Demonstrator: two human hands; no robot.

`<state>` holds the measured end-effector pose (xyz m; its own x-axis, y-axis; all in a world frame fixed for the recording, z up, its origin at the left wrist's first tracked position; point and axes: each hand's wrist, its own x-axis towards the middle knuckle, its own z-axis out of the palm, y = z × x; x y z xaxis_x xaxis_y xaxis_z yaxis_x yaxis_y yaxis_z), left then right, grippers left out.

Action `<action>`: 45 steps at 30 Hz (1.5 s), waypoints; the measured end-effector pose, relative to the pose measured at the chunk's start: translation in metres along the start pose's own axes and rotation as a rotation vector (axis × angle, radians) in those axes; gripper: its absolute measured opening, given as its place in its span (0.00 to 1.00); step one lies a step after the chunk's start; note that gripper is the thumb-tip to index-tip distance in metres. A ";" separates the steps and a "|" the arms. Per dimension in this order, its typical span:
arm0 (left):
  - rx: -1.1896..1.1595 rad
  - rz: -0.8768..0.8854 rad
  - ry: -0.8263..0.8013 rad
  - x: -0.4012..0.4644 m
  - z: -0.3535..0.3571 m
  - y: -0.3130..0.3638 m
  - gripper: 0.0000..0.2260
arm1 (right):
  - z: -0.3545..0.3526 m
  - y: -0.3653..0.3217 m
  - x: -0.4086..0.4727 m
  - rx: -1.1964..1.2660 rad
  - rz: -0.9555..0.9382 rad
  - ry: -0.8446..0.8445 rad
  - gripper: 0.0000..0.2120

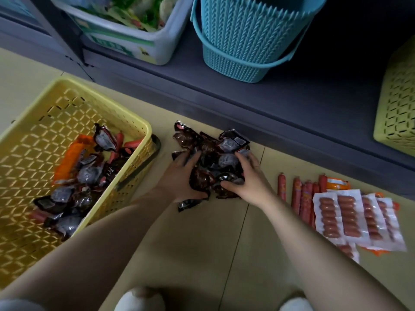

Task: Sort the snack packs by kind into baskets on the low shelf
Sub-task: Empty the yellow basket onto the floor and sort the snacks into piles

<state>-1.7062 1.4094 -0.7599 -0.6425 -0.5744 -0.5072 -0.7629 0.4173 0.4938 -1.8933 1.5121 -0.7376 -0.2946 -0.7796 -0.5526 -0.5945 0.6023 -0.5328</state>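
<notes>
A pile of dark brown snack packs (208,147) lies on the floor in front of the low shelf. My left hand (182,176) and my right hand (249,178) press in on the pile from both sides, fingers curled around the packs. A yellow basket (33,140) on the floor at left holds more dark packs, orange packs and red sausages. On the floor at right lie red sausage sticks (301,196) and clear trays of small sausages (350,218). On the shelf stands a blue basket (249,39).
A white bin (143,44) with green packs sits on the shelf at left. Another yellow basket (397,108) stands on the shelf at far right. The shelf's dark edge (224,102) runs diagonally just behind the pile. My shoes (139,299) show at the bottom.
</notes>
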 end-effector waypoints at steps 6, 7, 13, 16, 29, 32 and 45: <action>0.105 0.073 -0.070 -0.032 0.010 -0.003 0.51 | 0.011 -0.017 -0.022 -0.338 0.000 -0.030 0.43; 0.076 0.065 -0.034 -0.038 0.005 0.000 0.50 | 0.010 -0.026 -0.024 -0.402 -0.032 0.035 0.44; -0.332 0.294 0.255 -0.114 -0.072 0.014 0.27 | 0.005 -0.116 -0.037 -0.248 -0.483 0.238 0.29; -0.311 0.243 0.574 -0.150 -0.110 -0.021 0.16 | 0.010 -0.165 -0.038 -0.209 -0.738 0.253 0.22; 0.213 -0.494 -0.202 -0.111 -0.088 -0.135 0.42 | 0.057 -0.273 0.017 -0.869 -0.395 -0.316 0.15; 0.117 -0.564 -0.154 -0.111 -0.084 -0.139 0.36 | 0.068 -0.280 0.031 -0.900 -0.393 -0.438 0.20; -0.188 -0.468 0.194 -0.162 -0.135 -0.132 0.21 | 0.113 -0.277 0.055 -1.102 -0.270 -0.676 0.33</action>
<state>-1.4917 1.3527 -0.6475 -0.1984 -0.7955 -0.5726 -0.9271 -0.0373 0.3731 -1.6598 1.3218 -0.6925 0.1667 -0.4201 -0.8920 -0.9633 -0.2622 -0.0566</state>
